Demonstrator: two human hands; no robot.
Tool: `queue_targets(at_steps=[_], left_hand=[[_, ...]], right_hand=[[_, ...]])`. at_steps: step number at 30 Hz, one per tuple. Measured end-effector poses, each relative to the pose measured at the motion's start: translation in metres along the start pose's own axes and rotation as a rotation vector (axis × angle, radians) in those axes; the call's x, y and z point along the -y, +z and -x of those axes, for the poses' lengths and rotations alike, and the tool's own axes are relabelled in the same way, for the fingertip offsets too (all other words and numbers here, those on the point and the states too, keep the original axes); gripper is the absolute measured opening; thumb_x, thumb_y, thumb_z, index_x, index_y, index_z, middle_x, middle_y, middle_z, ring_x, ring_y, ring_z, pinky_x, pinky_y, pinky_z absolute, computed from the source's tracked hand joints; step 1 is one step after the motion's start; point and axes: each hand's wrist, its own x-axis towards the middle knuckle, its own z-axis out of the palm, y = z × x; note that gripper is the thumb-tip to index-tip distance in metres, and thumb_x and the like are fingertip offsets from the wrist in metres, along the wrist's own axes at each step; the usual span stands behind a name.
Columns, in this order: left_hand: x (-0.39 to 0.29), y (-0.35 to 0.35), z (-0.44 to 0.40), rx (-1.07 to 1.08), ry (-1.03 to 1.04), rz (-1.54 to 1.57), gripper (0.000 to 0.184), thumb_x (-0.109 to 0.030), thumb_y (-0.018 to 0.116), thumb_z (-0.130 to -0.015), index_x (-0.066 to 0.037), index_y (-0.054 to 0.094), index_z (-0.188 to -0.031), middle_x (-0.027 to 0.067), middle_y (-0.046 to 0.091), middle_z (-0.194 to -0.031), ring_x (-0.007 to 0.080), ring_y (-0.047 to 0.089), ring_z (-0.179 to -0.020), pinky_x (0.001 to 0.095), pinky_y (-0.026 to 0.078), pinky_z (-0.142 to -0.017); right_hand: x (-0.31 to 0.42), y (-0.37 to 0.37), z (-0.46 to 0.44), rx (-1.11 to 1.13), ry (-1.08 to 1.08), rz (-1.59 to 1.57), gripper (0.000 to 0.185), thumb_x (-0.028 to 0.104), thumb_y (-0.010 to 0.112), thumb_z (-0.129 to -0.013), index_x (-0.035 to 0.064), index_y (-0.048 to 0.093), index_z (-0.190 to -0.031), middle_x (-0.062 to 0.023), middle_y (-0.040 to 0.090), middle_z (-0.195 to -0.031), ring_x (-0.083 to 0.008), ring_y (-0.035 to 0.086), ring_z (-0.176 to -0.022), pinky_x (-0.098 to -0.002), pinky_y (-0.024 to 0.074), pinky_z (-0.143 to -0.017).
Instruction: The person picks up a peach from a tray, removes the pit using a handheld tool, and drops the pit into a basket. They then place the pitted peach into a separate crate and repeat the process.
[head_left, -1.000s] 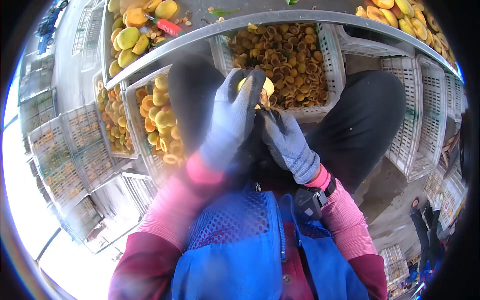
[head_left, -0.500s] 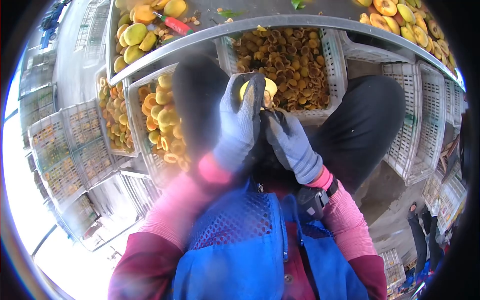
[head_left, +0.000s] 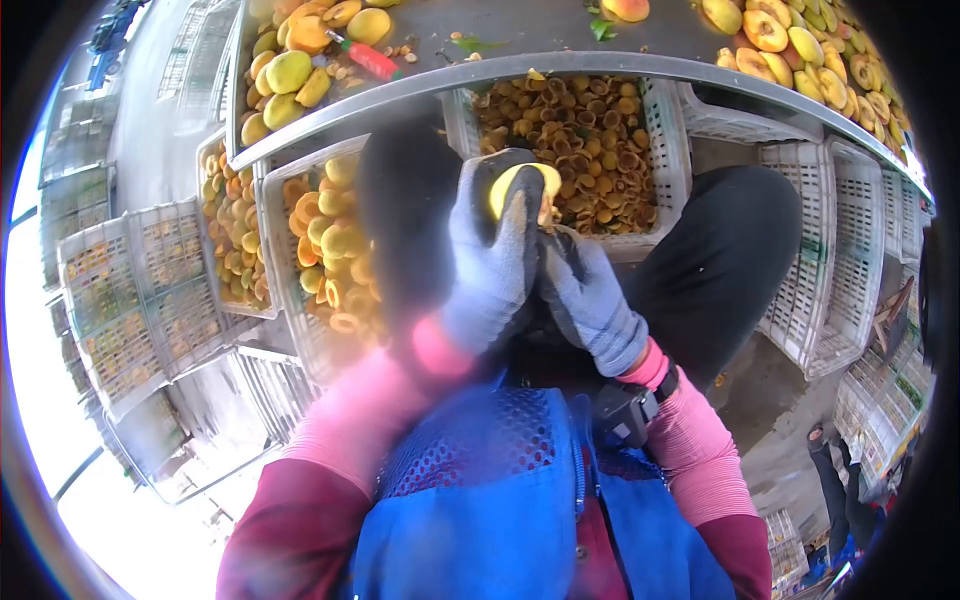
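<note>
My left hand (head_left: pixel 490 245), in a grey-blue glove with dark fingertips, is closed around a yellow peach (head_left: pixel 547 180). The thumb presses over the fruit's pale yellow side. Close below it, my right hand (head_left: pixel 592 295) in a matching glove has its fingers bent together against the peach's lower edge. Anything within the right fingers is hidden. Both hands are held between my knees, near a white crate (head_left: pixel 672 150) filled with brown-orange scooped-out peach scraps (head_left: pixel 575 150).
A metal-edged table (head_left: pixel 520 68) carries yellow peaches (head_left: pixel 290 72), halved peaches (head_left: pixel 765 32) and a red-handled tool (head_left: pixel 372 60). Peach halves fill a crate (head_left: pixel 285 240) at my left. White crates (head_left: pixel 795 255) stand at right. Another person's legs (head_left: pixel 832 490) show at lower right.
The peach has turned in my left hand, and the left thumb now lies across it. My right hand stays close beneath. The view has shifted slightly, showing another peach on the table.
</note>
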Motion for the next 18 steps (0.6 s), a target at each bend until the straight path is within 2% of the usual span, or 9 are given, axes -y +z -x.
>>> queue_targets(at_steps=[2, 3, 5, 8, 10, 13, 15, 17, 18], left_hand=[[-0.001, 0.002, -0.003, 0.012, 0.018, 0.054, 0.017, -0.010, 0.057, -0.091, 0.000, 0.054, -0.105, 0.0051, 0.058, -0.086, 0.0085, 0.053, -0.072, 0.0211, 0.045, -0.065], [-0.007, 0.005, -0.002, 0.008, -0.055, 0.119, 0.016, -0.011, 0.057, -0.091, 0.000, 0.055, -0.102, 0.0045, 0.058, -0.086, 0.0079, 0.053, -0.071, 0.0211, 0.044, -0.064], [-0.010, -0.002, -0.011, 0.145, -0.091, -0.046, 0.015, -0.012, 0.057, -0.091, 0.000, 0.056, -0.101, 0.0036, 0.058, -0.084, 0.0072, 0.052, -0.071, 0.0216, 0.044, -0.064], [0.002, -0.013, -0.017, 0.218, -0.169, 0.005, 0.015, -0.013, 0.058, -0.091, -0.001, 0.058, -0.100, 0.0041, 0.060, -0.085, 0.0078, 0.055, -0.075, 0.0221, 0.046, -0.066], [0.008, -0.015, -0.017, 0.232, -0.169, 0.014, 0.018, -0.013, 0.059, -0.090, 0.000, 0.058, -0.102, 0.0054, 0.063, -0.085, 0.0087, 0.057, -0.077, 0.0228, 0.047, -0.069], [-0.001, -0.011, -0.016, 0.246, -0.070, -0.148, 0.020, -0.015, 0.059, -0.089, 0.001, 0.058, -0.102, 0.0062, 0.063, -0.084, 0.0090, 0.058, -0.076, 0.0236, 0.048, -0.069], [0.015, -0.016, -0.017, 0.267, -0.014, -0.127, 0.022, -0.017, 0.060, -0.089, 0.001, 0.058, -0.102, 0.0068, 0.063, -0.084, 0.0097, 0.058, -0.076, 0.0242, 0.048, -0.069], [0.022, -0.020, -0.017, 0.309, -0.044, -0.094, 0.021, -0.017, 0.060, -0.089, 0.000, 0.058, -0.103, 0.0058, 0.063, -0.085, 0.0099, 0.058, -0.078, 0.0240, 0.047, -0.071], [0.018, -0.020, -0.020, 0.371, -0.140, -0.023, 0.021, -0.017, 0.060, -0.089, 0.000, 0.058, -0.103, 0.0051, 0.063, -0.086, 0.0099, 0.058, -0.080, 0.0239, 0.047, -0.073]], right_hand=[[0.012, -0.006, -0.003, 0.067, 0.159, -0.094, 0.022, 0.017, 0.049, -0.094, 0.0010, 0.052, -0.108, -0.0086, 0.056, -0.093, -0.0162, 0.053, -0.083, -0.0279, 0.0432, -0.071], [0.015, -0.009, -0.003, 0.103, 0.256, -0.192, 0.022, 0.020, 0.049, -0.094, 0.0025, 0.052, -0.105, -0.0074, 0.055, -0.089, -0.0156, 0.052, -0.078, -0.0275, 0.0419, -0.066], [0.013, -0.012, -0.006, 0.176, 0.448, -0.420, 0.022, 0.027, 0.050, -0.093, 0.0056, 0.051, -0.099, -0.0049, 0.052, -0.081, -0.0145, 0.049, -0.068, -0.0268, 0.0393, -0.058], [0.012, -0.015, -0.003, 0.273, 0.609, -0.656, 0.026, 0.036, 0.051, -0.093, 0.0101, 0.051, -0.091, -0.0011, 0.047, -0.069, -0.0128, 0.045, -0.053, -0.0256, 0.0354, -0.045], [0.016, -0.009, 0.001, 0.252, 0.629, -0.635, 0.030, 0.042, 0.052, -0.092, 0.0131, 0.050, -0.085, 0.0014, 0.044, -0.061, -0.0117, 0.043, -0.044, -0.0248, 0.0328, -0.037], [0.028, 0.006, 0.004, 0.179, 0.600, -0.483, 0.041, 0.053, 0.041, -0.094, 0.0168, 0.043, -0.075, 0.0059, 0.031, -0.052, -0.0065, 0.024, -0.034, -0.0235, 0.0161, -0.031], [0.027, 0.004, 0.002, 0.200, 0.606, -0.550, 0.039, 0.051, 0.043, -0.094, 0.0165, 0.045, -0.077, 0.0055, 0.033, -0.053, -0.0067, 0.027, -0.035, -0.0231, 0.0186, -0.032], [0.027, 0.000, 0.004, 0.205, 0.595, -0.542, 0.038, 0.050, 0.045, -0.094, 0.0165, 0.046, -0.077, 0.0054, 0.034, -0.053, -0.0067, 0.028, -0.036, -0.0228, 0.0198, -0.032], [0.028, -0.002, 0.005, 0.199, 0.576, -0.499, 0.037, 0.050, 0.045, -0.094, 0.0166, 0.046, -0.077, 0.0055, 0.033, -0.052, -0.0066, 0.028, -0.036, -0.0226, 0.0199, -0.032]])
